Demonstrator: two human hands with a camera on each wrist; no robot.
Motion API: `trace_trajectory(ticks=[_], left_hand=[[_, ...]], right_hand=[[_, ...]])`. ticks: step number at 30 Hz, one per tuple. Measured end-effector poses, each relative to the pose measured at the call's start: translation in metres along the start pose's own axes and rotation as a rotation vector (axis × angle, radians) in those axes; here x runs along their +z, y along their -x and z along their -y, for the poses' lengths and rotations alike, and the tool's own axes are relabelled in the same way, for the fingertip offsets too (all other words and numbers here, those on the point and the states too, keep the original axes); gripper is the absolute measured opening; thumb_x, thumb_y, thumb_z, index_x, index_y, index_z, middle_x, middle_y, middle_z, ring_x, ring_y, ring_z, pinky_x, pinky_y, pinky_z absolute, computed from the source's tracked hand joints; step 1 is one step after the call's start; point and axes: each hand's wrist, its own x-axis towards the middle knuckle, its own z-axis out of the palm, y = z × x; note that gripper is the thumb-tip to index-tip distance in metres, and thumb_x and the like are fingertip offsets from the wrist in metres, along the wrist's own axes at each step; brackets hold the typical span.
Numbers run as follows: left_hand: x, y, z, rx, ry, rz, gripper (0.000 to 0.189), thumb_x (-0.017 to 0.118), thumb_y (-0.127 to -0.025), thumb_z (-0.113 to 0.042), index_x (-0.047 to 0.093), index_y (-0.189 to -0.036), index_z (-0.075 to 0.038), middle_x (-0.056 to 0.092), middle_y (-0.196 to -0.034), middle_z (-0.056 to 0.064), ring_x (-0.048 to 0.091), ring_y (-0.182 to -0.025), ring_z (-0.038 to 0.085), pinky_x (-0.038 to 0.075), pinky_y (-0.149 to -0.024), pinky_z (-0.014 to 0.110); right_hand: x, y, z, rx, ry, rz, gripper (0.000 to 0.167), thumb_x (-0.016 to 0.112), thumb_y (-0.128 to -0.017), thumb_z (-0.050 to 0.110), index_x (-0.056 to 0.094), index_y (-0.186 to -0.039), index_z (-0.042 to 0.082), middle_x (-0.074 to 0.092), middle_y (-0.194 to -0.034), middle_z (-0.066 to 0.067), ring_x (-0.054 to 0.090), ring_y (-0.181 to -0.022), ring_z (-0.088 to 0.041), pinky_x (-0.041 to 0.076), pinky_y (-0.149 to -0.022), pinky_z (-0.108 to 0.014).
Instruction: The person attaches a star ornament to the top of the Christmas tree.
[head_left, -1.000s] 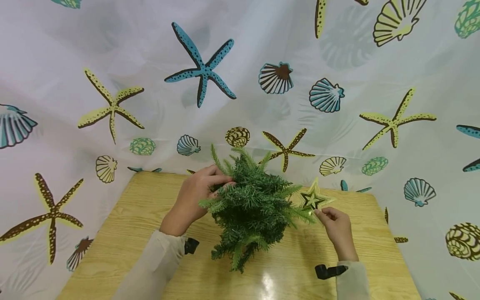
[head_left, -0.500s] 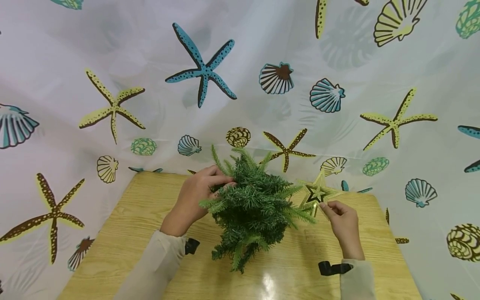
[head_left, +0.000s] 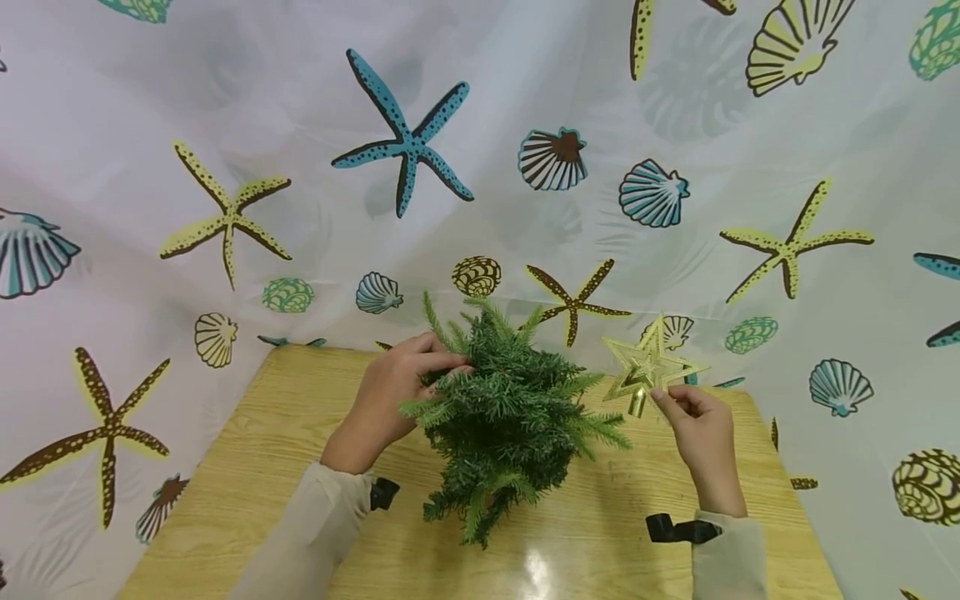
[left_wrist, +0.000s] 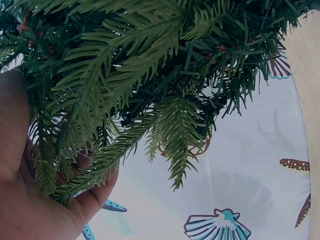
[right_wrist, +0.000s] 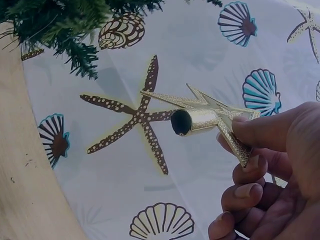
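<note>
A small artificial Christmas tree [head_left: 510, 417] stands at the middle of the table. On its left side my left hand [head_left: 397, 392] grips the upper branches, its fingertips partly lost in the needles. The left wrist view has that hand [left_wrist: 55, 195] curled round light green sprigs [left_wrist: 95, 95]. To the right of the tree, my right hand [head_left: 701, 437] pinches a gold star tree topper [head_left: 645, 367] by a lower point, between thumb and fingers. In the right wrist view the topper's hollow round socket [right_wrist: 195, 122] faces left, apart from the tree [right_wrist: 85, 35].
Under the tree lies a light wooden table [head_left: 262, 467]. A white curtain [head_left: 480, 225] printed with starfish and shells hangs behind it and along both sides. Black straps [head_left: 678, 529] sit on both wrists.
My right hand has moved right and up, away from the tree, carrying the star topper with it. The topper's socket now shows below the star. The left hand and tree have stayed put.
</note>
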Motion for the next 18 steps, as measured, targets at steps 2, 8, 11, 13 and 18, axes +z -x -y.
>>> trace_trajectory(ticks=[2,8,11,13,18], left_hand=[[0.000,0.000,0.000,0.000,-0.003,-0.001,0.036,0.088,-0.078,-0.008,0.083,-0.113,-0.017,0.060,-0.091,-0.006,0.048,-0.067,0.010,0.039,-0.057,0.029],[-0.002,-0.001,-0.002,0.010,-0.021,-0.004,0.044,0.092,-0.073,-0.003,0.082,-0.113,-0.017,0.060,-0.090,-0.006,0.046,-0.066,0.010,0.038,-0.056,0.029],[-0.001,-0.001,-0.002,0.012,-0.022,0.001,0.046,0.092,-0.072,-0.001,0.082,-0.114,-0.017,0.059,-0.090,-0.006,0.044,-0.065,0.010,0.036,-0.056,0.029],[-0.001,0.000,-0.002,0.009,-0.022,0.003,0.047,0.092,-0.072,-0.001,0.082,-0.114,-0.017,0.059,-0.090,-0.006,0.043,-0.065,0.010,0.036,-0.056,0.029],[-0.001,0.000,-0.001,0.009,-0.022,-0.001,0.048,0.092,-0.071,0.000,0.082,-0.114,-0.017,0.058,-0.089,-0.006,0.043,-0.065,0.009,0.036,-0.056,0.029]], right_hand=[[-0.001,0.000,0.004,-0.004,-0.007,0.002,0.026,0.073,-0.100,0.019,0.075,-0.107,-0.006,0.062,-0.079,-0.002,0.052,-0.070,-0.016,0.043,-0.064,-0.027],[-0.004,0.001,0.017,-0.028,-0.023,0.008,0.029,0.073,-0.100,0.024,0.075,-0.108,-0.004,0.063,-0.082,-0.001,0.053,-0.073,-0.016,0.043,-0.066,-0.028],[-0.005,0.001,0.021,-0.045,-0.034,0.003,0.029,0.074,-0.099,0.023,0.075,-0.108,-0.004,0.063,-0.081,-0.001,0.051,-0.072,-0.016,0.042,-0.065,-0.028],[-0.006,0.001,0.024,-0.049,-0.046,0.003,0.028,0.074,-0.099,0.023,0.075,-0.109,-0.004,0.062,-0.081,0.000,0.050,-0.071,-0.016,0.042,-0.064,-0.028],[-0.006,0.001,0.034,-0.058,-0.079,0.004,0.030,0.075,-0.098,0.024,0.075,-0.109,-0.004,0.061,-0.079,0.002,0.049,-0.069,-0.016,0.042,-0.063,-0.027]])
